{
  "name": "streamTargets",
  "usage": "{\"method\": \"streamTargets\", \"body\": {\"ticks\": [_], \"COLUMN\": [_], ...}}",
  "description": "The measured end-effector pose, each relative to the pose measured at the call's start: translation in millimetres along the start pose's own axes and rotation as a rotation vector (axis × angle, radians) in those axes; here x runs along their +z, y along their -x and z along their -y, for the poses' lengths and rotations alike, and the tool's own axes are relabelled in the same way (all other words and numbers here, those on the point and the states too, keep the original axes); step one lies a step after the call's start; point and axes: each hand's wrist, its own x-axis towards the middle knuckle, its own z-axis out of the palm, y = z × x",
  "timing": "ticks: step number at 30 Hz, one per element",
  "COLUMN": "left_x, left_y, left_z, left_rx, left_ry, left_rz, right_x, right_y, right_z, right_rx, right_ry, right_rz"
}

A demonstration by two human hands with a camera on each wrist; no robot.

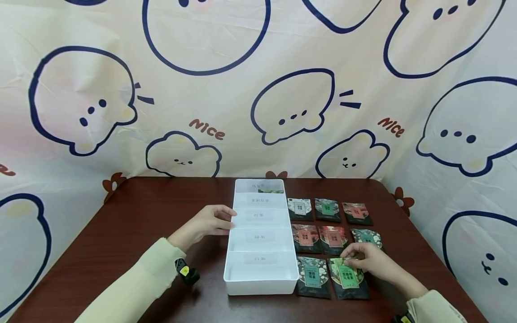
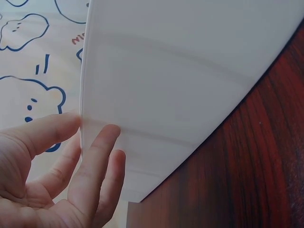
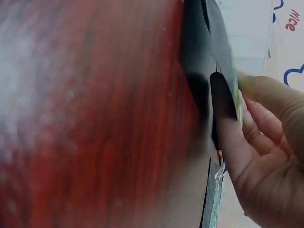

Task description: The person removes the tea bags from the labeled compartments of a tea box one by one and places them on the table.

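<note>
A long white divided box (image 1: 260,273) stands on the table, with a printed label in each compartment. In the far compartment a green-and-dark packet (image 1: 270,190) shows partly. My left hand (image 1: 212,223) touches the box's left side; in the left wrist view its fingertips lie against the outer wall (image 2: 156,90) and rim. My right hand (image 1: 369,260) pinches the top edge of a green-labelled tea packet (image 1: 348,278) at the near right. In the right wrist view, one finger lies under this packet (image 3: 223,47) and the thumb on its other face.
Right of the box, several tea packets lie in rows, among them a white-flowered one (image 1: 313,276), red ones (image 1: 305,237) and a green one (image 1: 327,209). Dark wooden table (image 1: 169,197) extends left of the box. A patterned cloth (image 1: 230,103) hangs behind.
</note>
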Motion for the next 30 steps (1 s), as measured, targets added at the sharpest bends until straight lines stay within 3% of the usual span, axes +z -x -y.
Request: {"method": "streamTargets", "body": {"ticks": [9, 22, 30], "left_x": [0.0, 0.3, -0.1], "left_y": [-0.2, 1.3, 1.0], "left_z": [1.6, 0.4, 0.9], "left_rx": [0.001, 0.005, 0.009], "left_ry": [0.000, -0.009, -0.002], "left_rz": [-0.004, 0.001, 0.004], "right_x": [4.1, 8.3, 8.8], "right_y": [-2.0, -2.8, -2.9], "right_z": [1.6, 4.1, 5.9], "right_rx": [0.010, 0.009, 0.005], "right_ry": [0.064, 0.247, 0.283], "right_rz": [-0.022, -0.080, -0.097]}}
